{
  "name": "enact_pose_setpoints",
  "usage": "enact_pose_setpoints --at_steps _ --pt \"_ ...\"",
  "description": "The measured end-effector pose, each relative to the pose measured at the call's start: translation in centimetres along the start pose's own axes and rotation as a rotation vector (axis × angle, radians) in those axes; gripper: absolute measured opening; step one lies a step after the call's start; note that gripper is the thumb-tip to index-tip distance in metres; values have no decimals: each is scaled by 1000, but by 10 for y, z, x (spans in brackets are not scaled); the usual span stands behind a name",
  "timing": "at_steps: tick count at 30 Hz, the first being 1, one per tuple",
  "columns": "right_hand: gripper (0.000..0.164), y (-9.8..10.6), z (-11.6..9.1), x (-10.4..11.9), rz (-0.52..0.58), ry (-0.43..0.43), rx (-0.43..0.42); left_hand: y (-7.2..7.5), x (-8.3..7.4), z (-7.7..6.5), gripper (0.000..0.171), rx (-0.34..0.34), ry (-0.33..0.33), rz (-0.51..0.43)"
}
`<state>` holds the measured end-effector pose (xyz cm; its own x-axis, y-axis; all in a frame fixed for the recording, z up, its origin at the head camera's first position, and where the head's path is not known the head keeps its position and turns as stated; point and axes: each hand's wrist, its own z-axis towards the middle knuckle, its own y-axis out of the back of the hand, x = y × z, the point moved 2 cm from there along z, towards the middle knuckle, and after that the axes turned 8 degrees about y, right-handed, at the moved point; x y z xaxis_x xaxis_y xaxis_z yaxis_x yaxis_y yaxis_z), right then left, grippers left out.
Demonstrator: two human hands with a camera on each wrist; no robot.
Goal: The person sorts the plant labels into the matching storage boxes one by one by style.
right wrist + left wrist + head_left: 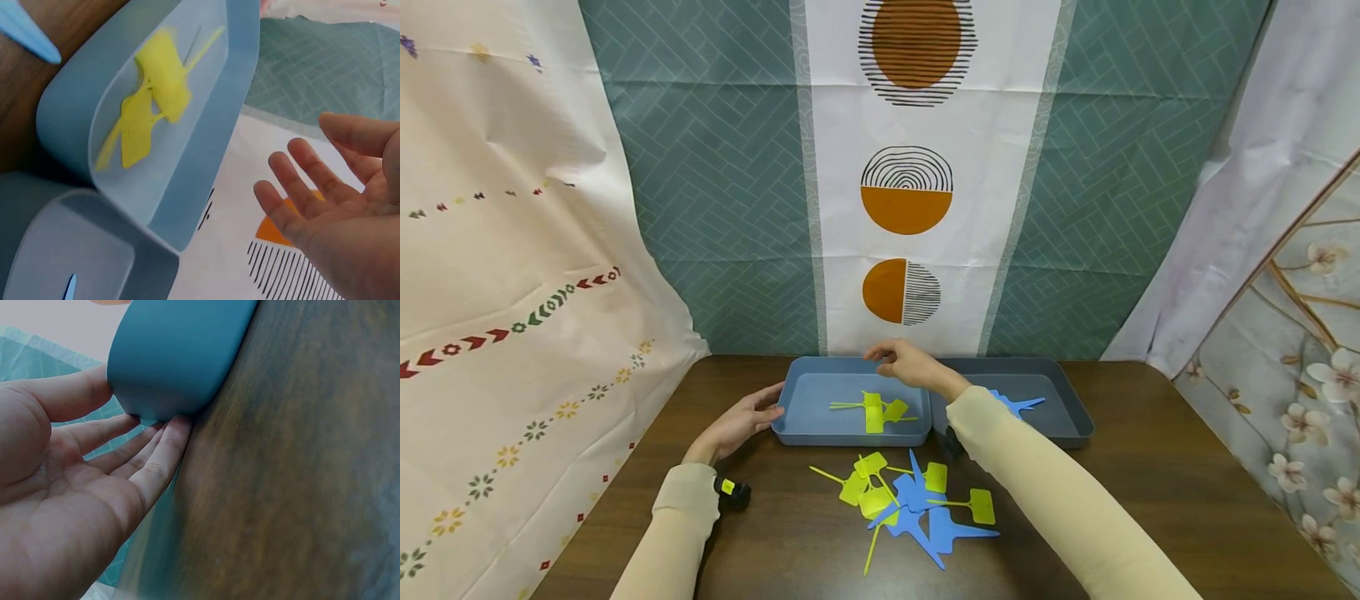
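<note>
Two smooth, round-cornered trays [820, 390] hold flat tags [873, 414].

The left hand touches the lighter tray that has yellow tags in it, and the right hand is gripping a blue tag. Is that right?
Not quite: the right hand holds nothing, as the right wrist view shows. The left hand does touch the lighter tray, with yellow tags in it.
</note>
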<state>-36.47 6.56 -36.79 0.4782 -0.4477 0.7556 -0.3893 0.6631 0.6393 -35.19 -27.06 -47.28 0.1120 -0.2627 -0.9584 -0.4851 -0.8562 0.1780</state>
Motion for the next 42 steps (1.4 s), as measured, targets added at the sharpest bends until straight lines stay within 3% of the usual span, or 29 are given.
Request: enact_pose_setpoints --at_steps 5,23,33,42 --pt "25 5 -4 -5 -38 21 -4 -1 0 1 67 -8 8 -2" --pt "19 9 -16 -4 -19 17 43 2 2 0 68 4 -20 3" --pt "19 19 -32 -6 23 15 56 1 1 -1 67 3 -22 11" --pt "20 24 -54 -10 22 92 67 2 3 -1 67 -1 -19 10"
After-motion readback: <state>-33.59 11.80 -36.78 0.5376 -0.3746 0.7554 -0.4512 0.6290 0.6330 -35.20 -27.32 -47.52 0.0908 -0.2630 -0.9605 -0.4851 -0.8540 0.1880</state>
